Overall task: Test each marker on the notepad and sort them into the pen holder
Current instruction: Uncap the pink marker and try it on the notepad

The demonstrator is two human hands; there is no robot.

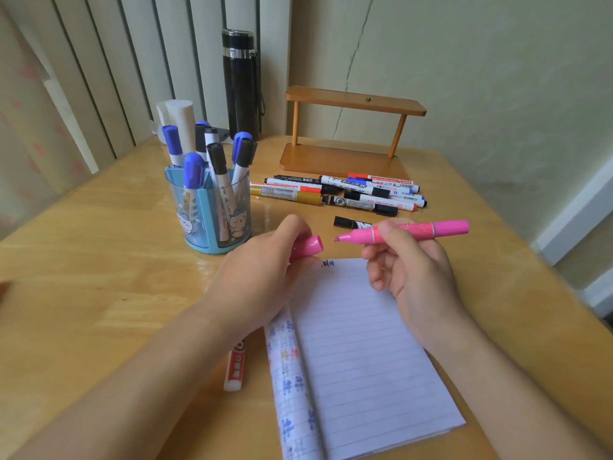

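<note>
A black marker [348, 223] is half hidden behind fingers of the right hand [411, 270], and a red-and-white marker [236, 368] lies partly under the left wrist. The left hand [262, 263] curls round a pink plastic cap [311, 246]; the right thumb and fingers pinch the uncapped pink marker [421, 231], tip facing the cap but apart from it, above the white lined notepad [365, 360]. A translucent blue pen holder [212, 214] stands just beyond the left fingers.
</note>
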